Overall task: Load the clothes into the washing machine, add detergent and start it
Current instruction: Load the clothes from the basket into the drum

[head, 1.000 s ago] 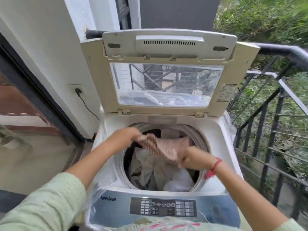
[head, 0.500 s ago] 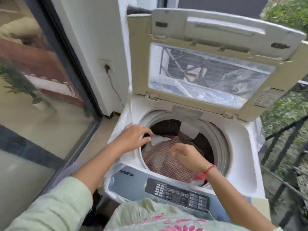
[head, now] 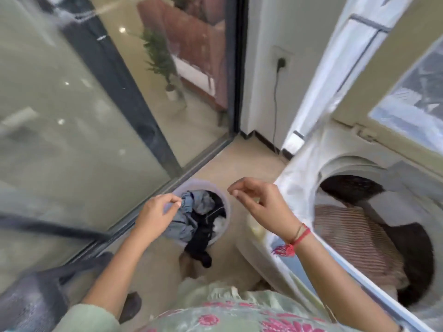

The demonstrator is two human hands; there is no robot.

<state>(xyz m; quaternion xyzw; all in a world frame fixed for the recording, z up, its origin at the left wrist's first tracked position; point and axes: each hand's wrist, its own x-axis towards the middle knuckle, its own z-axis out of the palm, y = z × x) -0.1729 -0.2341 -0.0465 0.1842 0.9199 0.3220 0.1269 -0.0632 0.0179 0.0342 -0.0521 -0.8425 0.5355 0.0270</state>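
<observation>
Now, clothes (head: 199,206): heaped in basket (head: 199,181).
Left hand (head: 155,212): over basket's left rim, nearer; curled at blue cloth, pinch unclear.
Right hand (head: 261,207): right of basket, loosely curled, empty.

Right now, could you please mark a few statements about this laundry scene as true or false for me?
1. The washing machine's lid stands open. True.
2. A striped cloth lies in the drum. True.
3. The right hand holds the striped cloth. False: it holds nothing, fingers loosely curled, out over the floor beside the machine.
4. The basket on the floor is empty. False: it holds blue, grey and black clothes, one black piece hanging over its rim.
5. A plug sits in the wall socket. True.
</observation>
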